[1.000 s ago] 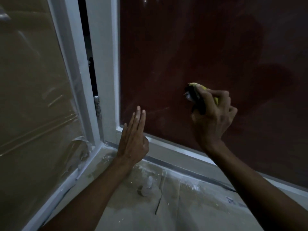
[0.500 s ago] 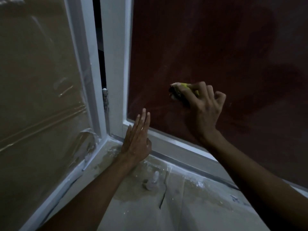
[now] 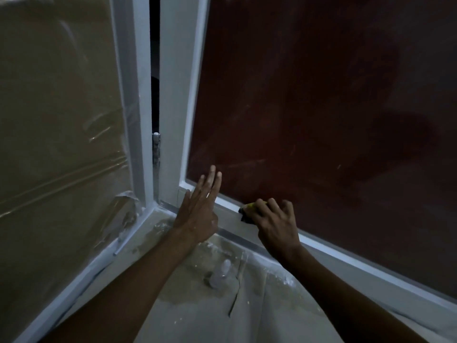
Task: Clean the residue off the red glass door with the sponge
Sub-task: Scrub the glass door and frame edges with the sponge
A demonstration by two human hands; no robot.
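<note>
Sponge [image 3: 248,211] (yellow, dark underside) gripped in curled right hand [image 3: 277,225], pressed at lower white frame [image 3: 329,251] of red glass door [image 3: 309,115]; left hand [image 3: 197,211] flat, fingers straight, holding nothing

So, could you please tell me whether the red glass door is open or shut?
Open: a dark gap shows between the red glass door and frame.

The red glass door [image 3: 309,107] stands upright in front of me, a dark red pane set in a white frame, its surface marked with pale smears and thin streaks, densest near the lower left corner. The sponge [image 3: 247,211] is yellow with a dark scouring side, mostly hidden under my fingers, pressed against the door's white bottom rail just below the glass.
</note>
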